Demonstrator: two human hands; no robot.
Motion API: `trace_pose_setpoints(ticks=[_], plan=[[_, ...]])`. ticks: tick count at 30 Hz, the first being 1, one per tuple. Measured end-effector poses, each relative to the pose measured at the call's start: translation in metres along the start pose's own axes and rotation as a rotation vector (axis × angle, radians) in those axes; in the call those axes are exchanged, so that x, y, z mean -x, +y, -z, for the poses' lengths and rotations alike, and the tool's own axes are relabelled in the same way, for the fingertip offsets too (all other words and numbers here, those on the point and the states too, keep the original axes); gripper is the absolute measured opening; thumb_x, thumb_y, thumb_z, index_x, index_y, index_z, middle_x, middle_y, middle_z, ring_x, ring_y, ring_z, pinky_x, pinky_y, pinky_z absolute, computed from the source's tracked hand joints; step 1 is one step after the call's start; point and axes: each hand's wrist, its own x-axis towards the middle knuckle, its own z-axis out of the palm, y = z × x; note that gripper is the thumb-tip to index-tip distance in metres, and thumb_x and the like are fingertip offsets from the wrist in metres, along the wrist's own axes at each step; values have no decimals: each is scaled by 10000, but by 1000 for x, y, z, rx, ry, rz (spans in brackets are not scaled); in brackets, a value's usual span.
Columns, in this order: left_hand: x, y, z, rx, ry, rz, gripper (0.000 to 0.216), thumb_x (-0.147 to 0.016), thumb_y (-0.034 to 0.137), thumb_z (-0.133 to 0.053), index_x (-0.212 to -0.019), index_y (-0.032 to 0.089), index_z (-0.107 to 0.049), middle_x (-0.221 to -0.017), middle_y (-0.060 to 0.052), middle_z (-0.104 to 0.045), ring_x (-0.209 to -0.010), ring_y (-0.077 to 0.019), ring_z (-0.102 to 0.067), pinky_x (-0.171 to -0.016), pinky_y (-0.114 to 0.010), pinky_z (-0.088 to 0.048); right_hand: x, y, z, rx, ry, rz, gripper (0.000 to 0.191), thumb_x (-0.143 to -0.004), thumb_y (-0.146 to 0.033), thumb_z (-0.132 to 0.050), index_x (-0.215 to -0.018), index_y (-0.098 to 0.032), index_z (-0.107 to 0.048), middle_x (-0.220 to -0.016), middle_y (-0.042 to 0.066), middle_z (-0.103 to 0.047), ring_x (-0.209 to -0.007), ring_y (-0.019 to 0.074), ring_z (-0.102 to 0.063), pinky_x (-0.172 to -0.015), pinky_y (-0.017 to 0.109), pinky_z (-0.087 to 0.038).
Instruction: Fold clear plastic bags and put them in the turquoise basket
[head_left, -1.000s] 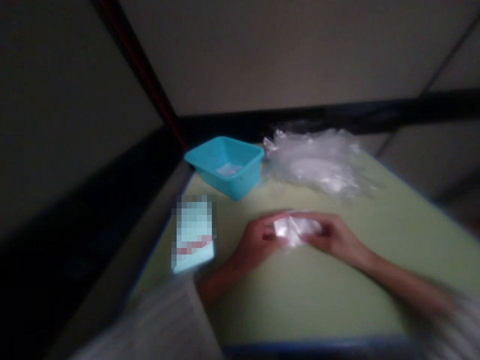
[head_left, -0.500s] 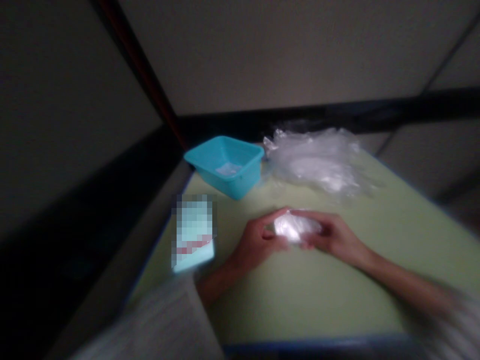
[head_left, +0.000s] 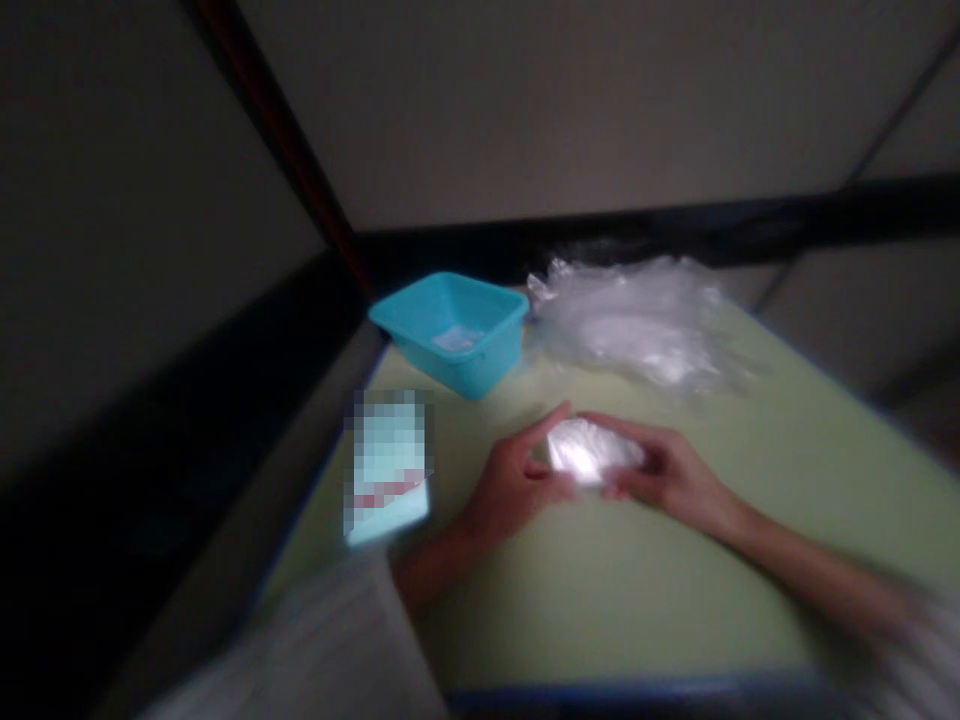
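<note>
A small, shiny, clear-looking plastic packet (head_left: 589,452) is held between my two hands over the table; its contents are lost in glare and blur. My right hand (head_left: 667,465) wraps its right end, fingers along the far edge and thumb at the near side. At the packet's left end is my left hand (head_left: 517,485), with the thumb against its near lower corner. The left index finger points up beside the far left corner, and whether it touches the plastic is hard to see.
A turquoise plastic basket (head_left: 480,375) with a pale packet (head_left: 457,338) inside stands at the back left. Right of it lies a heap of clear plastic bags (head_left: 637,320). A lit, pixelated screen (head_left: 390,515) lies near the left edge of the green table (head_left: 600,600). Walls close in behind.
My left index finger has shifted slightly off the packet's top edge and now points upward. The right hand and the packet stay nearly still.
</note>
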Motion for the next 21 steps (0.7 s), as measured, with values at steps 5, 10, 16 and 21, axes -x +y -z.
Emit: trace_pose_setpoints(ticks=[5,10,16,21], plan=[[1,4,-1,5,24,-1,817,-657,115,-699,-1411,187,-394,-472,58,-586,-426,-107,-532,-408,-169,-375,1,-4,0,30,6,-17,650,-723,-204,-693,-1341,-147,-502,-812,19,-681,-554,121,-627,-511,236,-563],[1,5,-2,1,52,-6,808,-645,105,-696,-1399,186,-417,-450,60,-573,-422,-119,-545,-402,-170,-374,1,-5,0,66,10,1,671,-734,-213,-685,-1367,-161,-470,-919,45,-691,-602,134,-637,-527,248,-565],[1,6,-3,9,71,-3,801,-630,104,-703,-1383,179,-443,-447,54,-574,-424,-129,-555,-396,-171,-374,1,-5,0,86,4,20,642,-754,-233,-668,-1363,-166,-477,-1007,69,-691,-656,150,-641,-578,279,-575],[1,7,-2,-28,61,5,818,-641,116,-699,-1403,175,-409,-451,47,-577,-429,-136,-562,-412,-181,-386,1,-4,1,83,2,25,643,-753,-227,-669,-1365,-185,-476,-1006,60,-692,-658,146,-636,-587,282,-575]])
